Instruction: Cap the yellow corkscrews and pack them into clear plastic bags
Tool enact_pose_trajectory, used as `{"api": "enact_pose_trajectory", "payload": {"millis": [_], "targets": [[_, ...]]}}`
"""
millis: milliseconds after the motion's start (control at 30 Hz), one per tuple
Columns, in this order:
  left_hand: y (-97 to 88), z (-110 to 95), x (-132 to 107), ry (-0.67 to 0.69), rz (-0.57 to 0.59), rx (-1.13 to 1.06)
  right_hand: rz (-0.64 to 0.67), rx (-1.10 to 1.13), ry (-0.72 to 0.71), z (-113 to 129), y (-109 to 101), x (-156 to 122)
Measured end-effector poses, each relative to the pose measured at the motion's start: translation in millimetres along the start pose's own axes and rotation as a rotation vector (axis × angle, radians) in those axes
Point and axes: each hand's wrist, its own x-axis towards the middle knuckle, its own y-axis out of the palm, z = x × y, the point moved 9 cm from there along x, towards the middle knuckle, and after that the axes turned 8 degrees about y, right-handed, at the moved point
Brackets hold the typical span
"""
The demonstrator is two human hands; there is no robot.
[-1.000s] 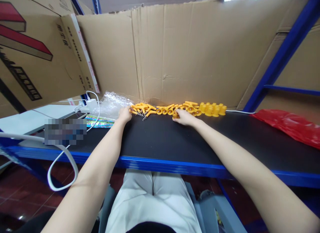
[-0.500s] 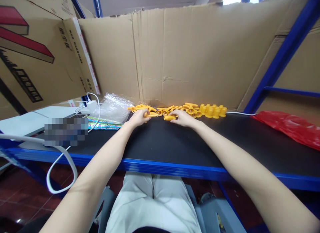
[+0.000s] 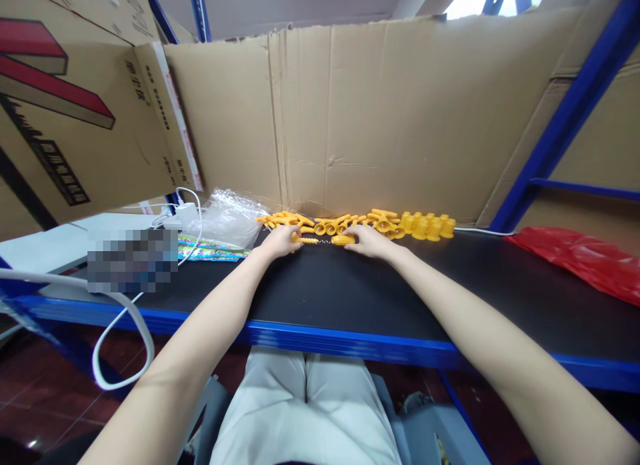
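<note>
"Yellow plastic in both hands now. What has changed?"

"A second ago my hands were back at the row of yellow parts [image 3: 400, 224] along the cardboard wall [image 3: 400, 118], the left one out at its left end. Both have since come in toward the middle and a little nearer me, each bringing one piece onto the bare black tabletop [image 3: 350, 285]."

"What has each got?"

"The fingers of my left hand [image 3: 281, 242] are closed round the butt of a threaded piece [image 3: 306, 240]. Those of my right hand [image 3: 367, 240] are pinched on a short sleeve [image 3: 344, 239]. Neither hand is open, and both rest low on the tabletop."

"Which way do the pieces lie?"

"Flat, long axes running left to right, parallel to the row. The threaded tip points right and the sleeve faces left, so they sit end to end on one line with a small gap between them. Something thin and pale sits in that gap, too small to make out."

"And the work?"

"I judge two parts are singled out and lined up — not yet joined. The clear bag [image 3: 227, 215] lies just left of my left hand, and the red bag [image 3: 580, 255] well off to the right."
</note>
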Motion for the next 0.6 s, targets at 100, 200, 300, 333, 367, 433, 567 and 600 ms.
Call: {"api": "enact_pose_trajectory", "payload": {"millis": [100,200,300,333,367,433,567,600], "targets": [[0.9,-8.4,-0.2,0.04,0.007,-0.019,-0.013,-0.035,-0.016,4.7,-0.9,-0.3],[1.5,-10.1,-0.1,0.048,0.007,-0.018,-0.054,-0.103,0.002,3.0,-5.6,-1.0],[0.0,-6.4,-0.4,0.02,-0.011,0.003,-0.067,-0.122,0.015,-2.6,-7.5,-1.1],[-0.6,-5.6,-0.6,0.011,-0.016,0.006,-0.063,-0.114,0.01,-3.7,-6.9,-0.8],[-1.0,-5.2,-0.9,0.005,-0.017,0.005,-0.056,-0.101,0.002,-4.0,-5.9,-0.4],[-1.1,-6.5,-1.3,0.005,-0.013,-0.006,-0.032,-0.072,-0.023,-2.0,-2.5,0.4],[0.7,-12.2,-1.2,0.036,0.003,-0.037,-0.006,-0.046,-0.071,6.0,1.6,0.8],[1.5,-12.5,-0.9,0.039,0.006,-0.045,-0.019,-0.059,-0.068,5.8,0.6,0.7]]}}
